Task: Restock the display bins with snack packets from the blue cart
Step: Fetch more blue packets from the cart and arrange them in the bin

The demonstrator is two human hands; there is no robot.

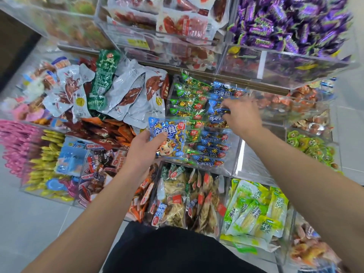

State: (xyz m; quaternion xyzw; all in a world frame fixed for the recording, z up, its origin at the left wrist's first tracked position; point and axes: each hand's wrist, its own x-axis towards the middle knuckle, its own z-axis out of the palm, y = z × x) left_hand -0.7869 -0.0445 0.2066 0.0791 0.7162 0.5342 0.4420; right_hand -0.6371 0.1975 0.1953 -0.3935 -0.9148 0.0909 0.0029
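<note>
My left hand (145, 148) grips a blue snack packet (169, 138) with a cartoon cow, held just above the front left of a clear display bin (234, 168). That bin holds a row of green packets (189, 99) on the left and blue packets (214, 148) on the right. My right hand (241, 115) reaches into the blue row, its fingers curled onto a blue packet (216, 119) standing there. The blue cart is not in view.
Clear bins surround this one: grey meat packets (134, 95) to the left, purple candies (289, 24) above right, red packets (183, 24) above, yellow-green packets (256, 211) at the lower right, brown packets (187, 198) below. Grey floor tiles (33, 219) lie at the left.
</note>
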